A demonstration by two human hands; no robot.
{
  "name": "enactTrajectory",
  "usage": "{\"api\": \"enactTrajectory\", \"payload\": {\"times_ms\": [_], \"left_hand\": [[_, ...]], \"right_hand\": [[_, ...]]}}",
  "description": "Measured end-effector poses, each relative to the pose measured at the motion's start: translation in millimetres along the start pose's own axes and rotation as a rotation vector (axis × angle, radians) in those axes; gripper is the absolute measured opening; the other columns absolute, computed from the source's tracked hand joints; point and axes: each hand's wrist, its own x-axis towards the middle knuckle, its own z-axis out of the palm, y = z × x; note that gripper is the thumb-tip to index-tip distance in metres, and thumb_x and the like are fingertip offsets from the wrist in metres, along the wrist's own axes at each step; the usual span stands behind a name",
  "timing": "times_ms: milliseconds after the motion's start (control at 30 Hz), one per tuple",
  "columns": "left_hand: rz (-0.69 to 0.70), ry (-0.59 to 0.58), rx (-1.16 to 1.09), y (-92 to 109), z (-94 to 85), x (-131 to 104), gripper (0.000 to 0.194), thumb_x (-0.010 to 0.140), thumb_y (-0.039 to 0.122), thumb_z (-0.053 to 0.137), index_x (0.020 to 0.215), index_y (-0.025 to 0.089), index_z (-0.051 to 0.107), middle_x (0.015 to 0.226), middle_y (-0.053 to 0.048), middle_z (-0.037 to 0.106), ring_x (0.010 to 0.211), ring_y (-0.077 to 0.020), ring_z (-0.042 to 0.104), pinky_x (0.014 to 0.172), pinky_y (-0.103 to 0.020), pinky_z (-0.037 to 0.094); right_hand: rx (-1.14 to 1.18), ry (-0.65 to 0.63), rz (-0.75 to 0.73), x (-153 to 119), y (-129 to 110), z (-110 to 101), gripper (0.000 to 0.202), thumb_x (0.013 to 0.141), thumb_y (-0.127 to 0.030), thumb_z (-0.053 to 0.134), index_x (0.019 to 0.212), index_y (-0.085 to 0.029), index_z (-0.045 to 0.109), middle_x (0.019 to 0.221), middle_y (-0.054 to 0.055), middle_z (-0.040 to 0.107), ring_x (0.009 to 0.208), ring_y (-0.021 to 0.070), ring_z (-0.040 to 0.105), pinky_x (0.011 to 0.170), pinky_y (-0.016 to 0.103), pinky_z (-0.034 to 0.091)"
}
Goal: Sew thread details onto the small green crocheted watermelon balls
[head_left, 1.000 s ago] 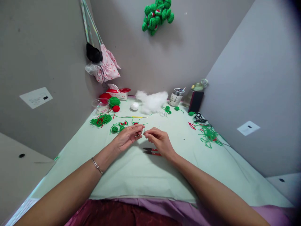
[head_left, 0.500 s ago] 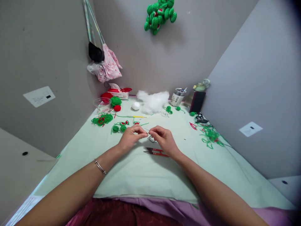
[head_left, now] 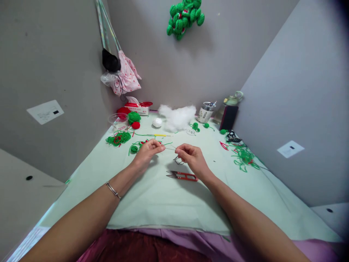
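Observation:
My left hand is closed in a pinch, thumb against forefinger, on one end of a fine dark thread. Across a short gap, my right hand pinches the same thread. Two thin strands span the fingertips; whether one is a needle is too fine to tell. A loose loop of dark thread lies below my right fingers. Red-handled thread snips rest on the table just under that hand. Small green crocheted balls lie beside my left hand, which partly covers the pieces there.
White stuffing sits at the back beside a pen tin. A yellow crochet hook lies ahead of my hands. Green yarn scraps spread at right, with another tangle at left near a clear tub.
My hands have drawn apart, the left moving leftward and the right slightly rightward. More thread now shows between them, and the snips' handle is more exposed.

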Motion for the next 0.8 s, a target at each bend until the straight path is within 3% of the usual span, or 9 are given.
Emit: {"api": "enactTrajectory", "payload": {"times_ms": [67, 133, 267, 400, 533, 600, 667, 800], "left_hand": [[0.0, -0.019, 0.027, -1.2, -1.0, 0.7, 0.024, 0.069, 0.033, 0.078, 0.083, 0.02, 0.063, 0.078, 0.002, 0.062, 0.076, -0.0131, 0.055, 0.074, -0.027, 0.038], [-0.041, -0.113, 0.087, -3.3, 1.4, -1.4, 0.025, 0.069, 0.033, 0.077, 0.087, 0.019, 0.067, 0.082, 0.0, 0.064, 0.077, -0.0134, 0.055, 0.074, -0.027, 0.039], [-0.145, -0.294, 0.092, -4.8, 8.3, -7.8, 0.021, 0.073, 0.035, 0.076, 0.078, 0.015, 0.07, 0.079, -0.001, 0.063, 0.076, -0.0125, 0.055, 0.079, -0.028, 0.041], [-0.198, -0.262, -0.251, -2.7, 4.2, -5.3, 0.02, 0.075, 0.034, 0.076, 0.076, 0.015, 0.069, 0.078, 0.0, 0.059, 0.075, -0.0104, 0.055, 0.089, -0.032, 0.046], [-0.215, -0.149, -0.425, -3.8, -0.3, -0.2, 0.018, 0.073, 0.029, 0.079, 0.082, 0.015, 0.072, 0.079, 0.0, 0.06, 0.074, -0.0094, 0.055, 0.09, -0.031, 0.048], [-0.195, -0.12, -0.359, -6.1, 2.0, -0.7, 0.017, 0.073, 0.029, 0.078, 0.081, 0.015, 0.073, 0.084, -0.002, 0.064, 0.078, -0.0108, 0.057, 0.087, -0.029, 0.047], [-0.14, -0.123, -0.21, -8.5, 5.8, -2.8, 0.016, 0.075, 0.031, 0.075, 0.082, 0.016, 0.074, 0.09, -0.003, 0.067, 0.084, -0.0136, 0.059, 0.086, -0.029, 0.045], [0.149, -0.146, 0.219, -10.1, 9.1, -7.0, 0.016, 0.081, 0.031, 0.069, 0.085, 0.018, 0.077, 0.09, -0.006, 0.07, 0.092, -0.019, 0.059, 0.09, -0.032, 0.041]], "right_hand": [[-0.007, 0.026, -0.008, 0.7, -2.2, -2.8, 0.022, 0.079, -0.038, 0.067, 0.075, -0.016, 0.066, 0.061, -0.002, 0.054, 0.056, 0.0098, 0.044, 0.053, 0.024, 0.035], [-0.015, 0.046, -0.025, 2.2, -2.5, -5.1, 0.022, 0.079, -0.038, 0.067, 0.075, -0.016, 0.066, 0.061, -0.002, 0.054, 0.056, 0.0099, 0.044, 0.053, 0.024, 0.036], [-0.038, 0.087, -0.054, 6.4, 2.6, -8.5, 0.023, 0.079, -0.038, 0.067, 0.075, -0.015, 0.065, 0.062, -0.001, 0.056, 0.056, 0.0103, 0.046, 0.054, 0.024, 0.039], [-0.069, 0.094, -0.093, 4.9, 9.8, -6.0, 0.021, 0.083, -0.036, 0.064, 0.078, -0.016, 0.065, 0.065, 0.0, 0.057, 0.057, 0.0113, 0.049, 0.055, 0.025, 0.041], [-0.289, 0.039, -0.402, -5.5, 15.6, 6.4, 0.016, 0.091, -0.027, 0.057, 0.083, -0.017, 0.066, 0.074, 0.003, 0.058, 0.065, 0.0127, 0.051, 0.062, 0.026, 0.042], [-0.378, -0.006, -0.558, -10.3, 17.8, 12.2, 0.014, 0.093, -0.022, 0.054, 0.088, -0.018, 0.067, 0.076, 0.003, 0.058, 0.067, 0.0128, 0.051, 0.063, 0.026, 0.041], [-0.4, -0.017, -0.622, -12.7, 18.9, 14.7, 0.013, 0.094, -0.02, 0.053, 0.093, -0.017, 0.067, 0.076, 0.003, 0.058, 0.067, 0.0126, 0.051, 0.062, 0.026, 0.041], [-0.432, -0.012, -0.559, -10.6, 15.6, 9.0, 0.013, 0.093, -0.02, 0.055, 0.091, -0.017, 0.068, 0.072, 0.002, 0.057, 0.062, 0.0115, 0.049, 0.059, 0.025, 0.039]]}}
